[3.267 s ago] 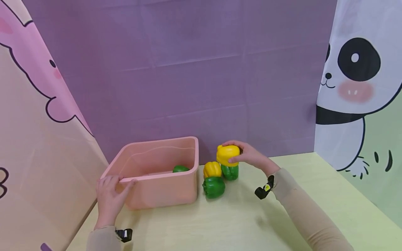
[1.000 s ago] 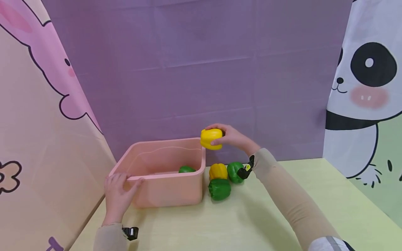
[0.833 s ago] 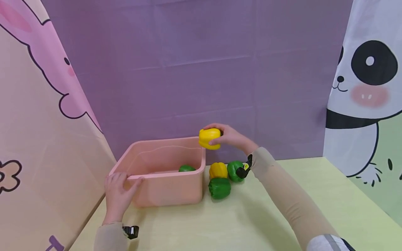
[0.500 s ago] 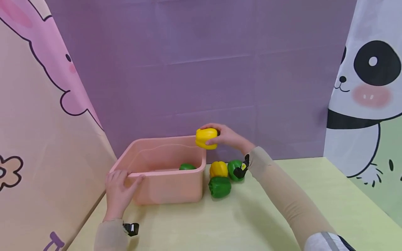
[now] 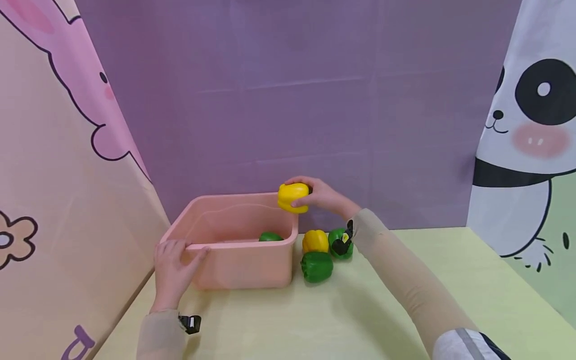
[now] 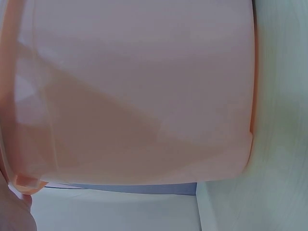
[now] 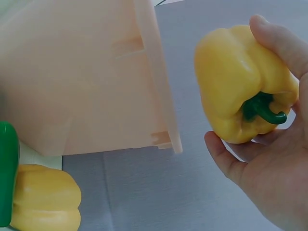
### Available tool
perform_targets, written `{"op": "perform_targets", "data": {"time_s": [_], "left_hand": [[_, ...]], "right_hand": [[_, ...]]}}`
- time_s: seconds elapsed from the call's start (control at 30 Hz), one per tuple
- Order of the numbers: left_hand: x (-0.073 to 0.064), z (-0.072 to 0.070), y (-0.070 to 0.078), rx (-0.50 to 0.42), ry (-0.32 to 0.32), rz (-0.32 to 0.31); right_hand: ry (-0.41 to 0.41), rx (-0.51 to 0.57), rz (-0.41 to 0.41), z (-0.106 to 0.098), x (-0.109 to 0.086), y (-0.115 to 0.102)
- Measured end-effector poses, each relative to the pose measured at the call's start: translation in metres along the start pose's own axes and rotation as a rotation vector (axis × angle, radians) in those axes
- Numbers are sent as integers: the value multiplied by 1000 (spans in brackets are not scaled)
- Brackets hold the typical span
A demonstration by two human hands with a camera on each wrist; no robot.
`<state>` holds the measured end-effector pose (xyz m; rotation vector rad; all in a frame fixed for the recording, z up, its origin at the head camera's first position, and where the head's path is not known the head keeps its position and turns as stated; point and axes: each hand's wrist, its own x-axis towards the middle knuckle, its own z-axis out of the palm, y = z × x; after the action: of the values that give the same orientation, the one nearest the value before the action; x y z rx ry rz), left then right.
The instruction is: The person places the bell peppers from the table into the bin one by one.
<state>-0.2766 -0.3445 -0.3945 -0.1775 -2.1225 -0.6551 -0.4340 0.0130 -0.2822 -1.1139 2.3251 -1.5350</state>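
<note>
My right hand (image 5: 318,194) holds a yellow bell pepper (image 5: 291,197) just above the right rim of a pink plastic bin (image 5: 245,267). In the right wrist view, thumb and fingers curl round that yellow bell pepper (image 7: 236,79), its green stem towards the palm. My left hand (image 5: 173,270) grips the bin's front rim near its left corner, thumb outside; the left wrist view shows mostly the bin's wall (image 6: 134,96). Inside the bin lies a green bell pepper (image 5: 270,237), partly hidden by the front wall.
Right of the bin, a second yellow bell pepper (image 5: 315,241) stands on the pale table (image 5: 270,325) behind a green one (image 5: 317,267). Another green bell pepper (image 5: 337,243) is partly covered by the right wrist camera. A purple cloth (image 5: 288,100) hangs behind.
My right hand has lifted the yellow bell pepper from above the other peppers and carried it left to the bin's right rim. The left hand keeps its grip; the head view has shifted slightly.
</note>
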Motion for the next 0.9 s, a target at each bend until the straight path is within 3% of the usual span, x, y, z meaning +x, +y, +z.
{"op": "perform_targets", "data": {"time_s": [0.37,0.73,0.9], "left_hand": [[5,-2,-2,-7,30,33],[1,0,-1,-20,7,-13],[0,-1,-1,-11,21,3]], "right_hand": [[8,-29,10,3,10,-4],[21,-26,17,9,19,-7],[11,-49,32,13,24,-5]]}}
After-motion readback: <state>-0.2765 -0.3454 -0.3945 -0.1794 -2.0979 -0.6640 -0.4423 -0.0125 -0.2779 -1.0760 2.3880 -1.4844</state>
